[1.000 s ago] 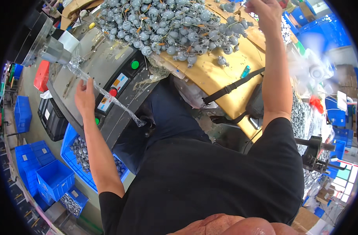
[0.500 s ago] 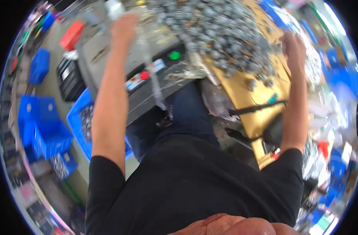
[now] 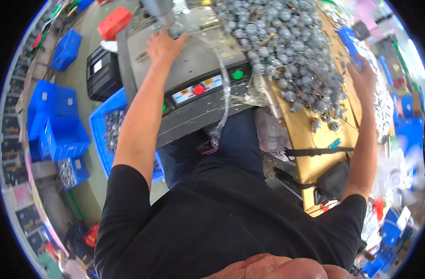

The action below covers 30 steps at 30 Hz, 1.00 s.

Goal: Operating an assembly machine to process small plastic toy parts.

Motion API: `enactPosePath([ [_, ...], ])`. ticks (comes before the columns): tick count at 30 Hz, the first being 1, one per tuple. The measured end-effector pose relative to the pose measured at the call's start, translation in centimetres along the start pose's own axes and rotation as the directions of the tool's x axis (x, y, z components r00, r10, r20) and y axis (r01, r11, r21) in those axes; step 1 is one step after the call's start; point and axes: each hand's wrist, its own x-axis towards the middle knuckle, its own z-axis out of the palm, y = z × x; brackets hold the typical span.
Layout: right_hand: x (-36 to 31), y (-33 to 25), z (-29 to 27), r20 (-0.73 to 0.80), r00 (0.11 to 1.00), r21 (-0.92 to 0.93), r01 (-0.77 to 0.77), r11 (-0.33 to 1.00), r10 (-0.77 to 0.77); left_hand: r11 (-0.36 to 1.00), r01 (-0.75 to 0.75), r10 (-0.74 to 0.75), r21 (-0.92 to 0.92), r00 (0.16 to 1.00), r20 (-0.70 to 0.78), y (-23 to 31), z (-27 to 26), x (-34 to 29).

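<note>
My left hand (image 3: 165,48) lies with spread fingers on the grey metal top of a press-like machine (image 3: 194,63). Its fingertips are close to a grey metal cylinder (image 3: 159,10), and nothing shows in its grasp. On the machine's front are a red button (image 3: 198,89) and a green button (image 3: 238,74). My right hand (image 3: 365,80) is at the right, thumb and fingers apart, beside the rim of a blue crate (image 3: 348,39) of small whitish parts. Between my hands lies a big heap of grey, round, ball-like pieces (image 3: 287,51) with thin stalks.
The heap rests on a yellow-brown tabletop (image 3: 298,135) with a black strap (image 3: 319,151) and black pouch (image 3: 334,180). A clear plastic strip (image 3: 225,88) hangs over the machine. Left are a blue bin of parts (image 3: 97,123), a black crate (image 3: 103,74), stacked blue bins (image 3: 66,135) and a red bin (image 3: 115,23).
My left hand has come down onto the machine top with fingers spread. The right hand has opened from a fist-like shape and shifted slightly down and right. The whole view has shifted.
</note>
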Motion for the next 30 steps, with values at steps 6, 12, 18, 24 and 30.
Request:
enactPosePath([
  [6, -0.5, -4.2, -2.7, 0.018, 0.984, 0.092, -0.176, 0.98, 0.175, 0.99, -0.012, -0.008, -0.141, 0.989, -0.145, -2.5, 3.5, 1.8],
  [12, -1.1, -2.9, -6.5, -0.087, 0.948, 0.664, -0.173, 0.727, 0.306, 0.917, -0.061, -0.037, -0.395, 0.971, -0.236, -5.5, 0.3, -1.0],
  [18, -0.2, -0.1, -8.2, -0.04, 0.981, 0.628, -0.124, 0.768, 0.191, 0.799, 0.096, -0.286, -0.593, 0.929, -0.234, -16.8, -5.6, -10.3],
  [24, -3.0, -8.2, -5.9, 0.295, 0.946, 0.502, -0.27, 0.822, 0.13, 0.893, 0.45, -0.45, -0.01, 0.891, -0.06, -35.3, -7.7, -21.7],
  [30, -4.0, -13.7, -7.1, 0.685, 0.687, 0.463, -0.152, 0.873, -0.243, 0.889, 0.437, -0.433, -0.134, 0.899, 0.059, -28.9, -8.4, -23.6],
])
